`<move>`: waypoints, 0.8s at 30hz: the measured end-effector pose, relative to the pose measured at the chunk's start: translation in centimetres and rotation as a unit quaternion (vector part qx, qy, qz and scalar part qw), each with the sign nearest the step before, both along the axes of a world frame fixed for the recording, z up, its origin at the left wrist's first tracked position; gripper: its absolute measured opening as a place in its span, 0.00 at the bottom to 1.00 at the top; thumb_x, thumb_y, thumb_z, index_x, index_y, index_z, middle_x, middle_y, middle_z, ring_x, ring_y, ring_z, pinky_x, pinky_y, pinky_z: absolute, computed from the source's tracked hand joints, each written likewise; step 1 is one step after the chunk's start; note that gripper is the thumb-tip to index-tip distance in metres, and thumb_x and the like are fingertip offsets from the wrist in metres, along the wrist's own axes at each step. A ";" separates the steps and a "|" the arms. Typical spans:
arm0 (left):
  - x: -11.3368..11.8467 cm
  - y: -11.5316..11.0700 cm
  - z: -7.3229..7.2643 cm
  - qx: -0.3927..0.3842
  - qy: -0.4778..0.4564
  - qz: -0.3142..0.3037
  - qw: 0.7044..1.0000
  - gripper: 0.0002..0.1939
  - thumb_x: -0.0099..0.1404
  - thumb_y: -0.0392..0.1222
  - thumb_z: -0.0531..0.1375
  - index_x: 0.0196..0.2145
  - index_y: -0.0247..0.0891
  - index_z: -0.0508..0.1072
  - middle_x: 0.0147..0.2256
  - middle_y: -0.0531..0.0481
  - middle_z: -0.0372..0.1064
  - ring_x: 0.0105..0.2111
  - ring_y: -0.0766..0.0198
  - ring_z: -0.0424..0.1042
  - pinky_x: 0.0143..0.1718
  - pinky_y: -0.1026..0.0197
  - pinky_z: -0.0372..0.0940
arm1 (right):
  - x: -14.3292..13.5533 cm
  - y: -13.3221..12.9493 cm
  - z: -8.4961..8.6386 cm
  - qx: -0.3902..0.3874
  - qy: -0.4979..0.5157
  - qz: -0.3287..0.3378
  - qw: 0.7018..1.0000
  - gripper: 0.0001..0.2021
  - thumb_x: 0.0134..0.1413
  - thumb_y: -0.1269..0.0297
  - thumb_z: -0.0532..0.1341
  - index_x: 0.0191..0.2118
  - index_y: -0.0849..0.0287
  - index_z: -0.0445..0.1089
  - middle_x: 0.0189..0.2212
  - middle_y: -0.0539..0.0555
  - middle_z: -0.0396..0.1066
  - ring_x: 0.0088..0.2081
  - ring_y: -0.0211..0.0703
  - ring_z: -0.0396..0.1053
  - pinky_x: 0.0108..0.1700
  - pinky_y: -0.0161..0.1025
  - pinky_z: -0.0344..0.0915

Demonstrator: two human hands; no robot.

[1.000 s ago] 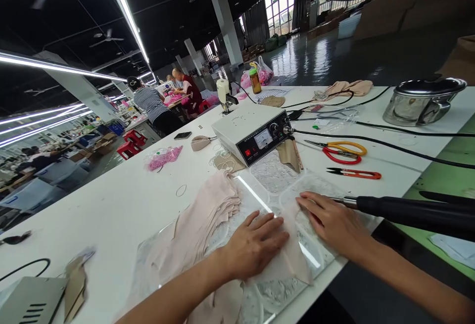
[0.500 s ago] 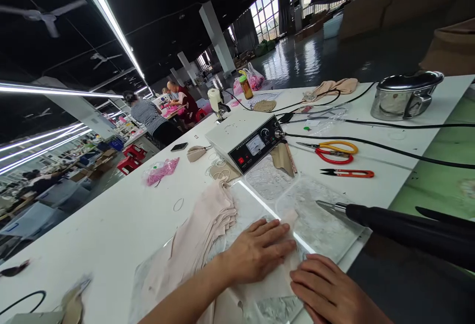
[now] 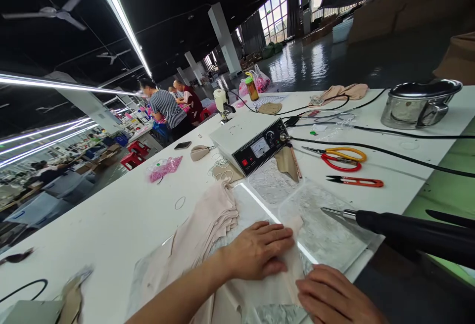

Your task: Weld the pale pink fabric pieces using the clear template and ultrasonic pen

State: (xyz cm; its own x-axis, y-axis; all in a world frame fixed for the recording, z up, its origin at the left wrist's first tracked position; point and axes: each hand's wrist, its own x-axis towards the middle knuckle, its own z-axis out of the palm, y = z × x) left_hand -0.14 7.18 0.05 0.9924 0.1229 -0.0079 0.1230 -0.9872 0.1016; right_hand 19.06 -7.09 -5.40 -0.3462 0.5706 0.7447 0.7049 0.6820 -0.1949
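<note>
A pale pink piece of fabric (image 3: 272, 290) lies on a clear, worn sheet (image 3: 330, 230) in front of me. My left hand (image 3: 256, 251) rests flat on the fabric, fingers stretched out toward the right. At the fabric's right edge is my right hand (image 3: 336, 294), its fingers extended and lying low along that edge; its thumb is out of sight. Left of my hands, a fanned stack of the same pale fabric (image 3: 208, 215) covers part of the sheet. A tool with a black handle and metal tip (image 3: 382, 220) juts in from the right, touched by neither hand.
Behind the sheet stands a control box (image 3: 256, 148) with a meter. Yellow-and-red-handled scissors (image 3: 343, 158), orange thread snips (image 3: 356, 181) and a metal container (image 3: 417, 106) are to the right. Black cables (image 3: 374, 151) cross the table. A person in stripes (image 3: 166, 109) stands far off.
The view has shifted slightly, so the table's things appear farther right. Both hands stay at the fabric with little change. The distant striped-shirted person has shifted posture, an arm now showing.
</note>
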 end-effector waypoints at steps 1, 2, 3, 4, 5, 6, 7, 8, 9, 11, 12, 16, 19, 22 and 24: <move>0.0 0.1 -0.1 0.001 0.001 -0.002 1.000 0.26 0.69 0.52 0.47 0.59 0.36 0.57 0.60 0.44 0.57 0.61 0.61 0.55 0.62 0.55 0.51 | 0.3 0.4 0.3 0.002 0.016 -0.027 0.999 0.14 0.53 0.75 0.56 0.44 0.59 0.72 0.39 0.55 0.76 0.43 0.43 0.72 0.48 0.39 0.69; 0.0 0.1 -0.1 0.002 0.002 -0.004 1.000 0.26 0.69 0.53 0.47 0.59 0.36 0.57 0.60 0.44 0.58 0.61 0.61 0.55 0.62 0.55 0.51 | 0.7 1.0 0.5 0.003 0.028 -0.057 0.998 0.14 0.54 0.74 0.55 0.45 0.60 0.72 0.41 0.56 0.76 0.44 0.43 0.71 0.47 0.39 0.70; -0.1 0.2 -0.1 0.002 0.004 -0.007 1.000 0.26 0.69 0.53 0.47 0.59 0.36 0.57 0.60 0.44 0.57 0.61 0.61 0.55 0.62 0.55 0.52 | 1.0 1.7 0.6 0.003 0.032 -0.087 0.996 0.15 0.56 0.73 0.54 0.47 0.60 0.71 0.43 0.57 0.75 0.46 0.44 0.71 0.47 0.40 0.70; -0.1 0.2 -0.1 0.002 0.006 -0.007 1.000 0.26 0.69 0.53 0.47 0.60 0.36 0.57 0.60 0.43 0.57 0.61 0.60 0.55 0.62 0.55 0.52 | 1.2 2.4 0.7 0.003 0.028 -0.111 0.993 0.15 0.57 0.72 0.53 0.48 0.60 0.70 0.44 0.57 0.74 0.46 0.45 0.70 0.46 0.42 0.70; -0.1 0.2 0.0 0.000 0.007 -0.008 1.000 0.27 0.69 0.52 0.47 0.60 0.36 0.56 0.60 0.43 0.57 0.61 0.60 0.55 0.62 0.54 0.51 | 1.5 3.2 0.7 0.001 0.016 -0.129 0.992 0.15 0.58 0.71 0.53 0.49 0.60 0.70 0.45 0.57 0.74 0.47 0.45 0.70 0.46 0.43 0.70; 0.0 0.2 0.1 -0.004 0.008 -0.007 1.000 0.27 0.69 0.52 0.47 0.61 0.36 0.55 0.61 0.43 0.56 0.62 0.60 0.54 0.62 0.54 0.51 | 1.6 4.0 0.6 -0.004 0.000 -0.141 0.990 0.15 0.59 0.70 0.52 0.49 0.60 0.70 0.45 0.56 0.74 0.47 0.46 0.70 0.45 0.44 0.70; 0.0 0.1 0.3 -0.008 0.010 -0.006 1.000 0.28 0.70 0.52 0.46 0.62 0.36 0.54 0.61 0.43 0.55 0.62 0.59 0.54 0.62 0.54 0.51 | 1.7 4.6 0.4 -0.012 -0.016 -0.152 0.988 0.15 0.60 0.70 0.52 0.48 0.61 0.71 0.45 0.56 0.74 0.47 0.47 0.70 0.45 0.45 0.69; 0.1 0.1 0.4 -0.013 0.013 -0.005 1.000 0.28 0.70 0.52 0.46 0.62 0.36 0.53 0.61 0.44 0.55 0.62 0.59 0.54 0.62 0.54 0.51 | 1.8 5.1 0.2 -0.019 -0.028 -0.162 0.986 0.15 0.60 0.69 0.51 0.48 0.62 0.71 0.45 0.56 0.74 0.47 0.47 0.69 0.45 0.46 0.69; 0.1 0.1 0.5 -0.018 0.016 -0.004 1.000 0.29 0.70 0.52 0.46 0.63 0.36 0.52 0.62 0.44 0.54 0.62 0.59 0.54 0.62 0.54 0.50 | 1.9 5.4 -0.1 -0.027 -0.036 -0.169 0.985 0.15 0.61 0.69 0.51 0.48 0.63 0.71 0.45 0.56 0.74 0.48 0.48 0.69 0.46 0.47 0.68; 0.2 0.2 0.7 -0.026 0.022 -0.004 0.999 0.29 0.69 0.53 0.47 0.63 0.36 0.51 0.62 0.45 0.53 0.62 0.59 0.54 0.62 0.55 0.50 | 1.9 5.6 -0.6 -0.038 -0.043 -0.180 0.982 0.15 0.61 0.69 0.51 0.48 0.64 0.71 0.46 0.56 0.74 0.49 0.48 0.68 0.47 0.47 0.67; 0.2 0.2 0.7 -0.027 0.026 -0.006 0.999 0.29 0.69 0.53 0.47 0.63 0.36 0.52 0.62 0.46 0.53 0.62 0.58 0.54 0.62 0.55 0.50 | 2.0 5.6 -0.8 -0.040 -0.043 -0.184 0.981 0.15 0.61 0.68 0.50 0.48 0.63 0.71 0.46 0.56 0.74 0.49 0.48 0.68 0.48 0.47 0.66; 0.1 0.4 0.5 -0.025 0.031 -0.012 0.999 0.27 0.69 0.52 0.48 0.61 0.37 0.57 0.62 0.48 0.54 0.62 0.58 0.54 0.62 0.55 0.50 | 2.1 5.3 -1.1 -0.042 -0.040 -0.192 0.980 0.16 0.61 0.67 0.51 0.49 0.63 0.70 0.47 0.56 0.73 0.49 0.48 0.67 0.48 0.47 0.64; 0.0 0.5 0.3 -0.023 0.024 -0.012 0.999 0.26 0.69 0.52 0.49 0.60 0.37 0.59 0.62 0.47 0.55 0.62 0.59 0.53 0.62 0.56 0.50 | 2.2 5.2 -0.9 -0.047 -0.040 -0.192 0.979 0.16 0.61 0.67 0.51 0.49 0.61 0.71 0.47 0.56 0.73 0.49 0.48 0.67 0.47 0.47 0.64; -0.1 0.6 0.1 -0.026 0.015 -0.016 0.999 0.26 0.68 0.51 0.49 0.59 0.36 0.60 0.61 0.47 0.55 0.62 0.60 0.54 0.62 0.56 0.51 | 2.2 5.2 -0.8 -0.057 -0.042 -0.190 0.979 0.16 0.61 0.66 0.51 0.49 0.60 0.71 0.47 0.56 0.73 0.49 0.48 0.67 0.47 0.47 0.65; -0.1 0.6 0.0 -0.029 0.012 -0.017 0.999 0.25 0.68 0.51 0.49 0.59 0.36 0.60 0.61 0.47 0.56 0.62 0.60 0.54 0.62 0.56 0.51 | 2.2 5.1 -0.8 -0.064 -0.038 -0.190 0.979 0.16 0.61 0.66 0.51 0.49 0.59 0.71 0.47 0.55 0.73 0.49 0.48 0.68 0.47 0.47 0.65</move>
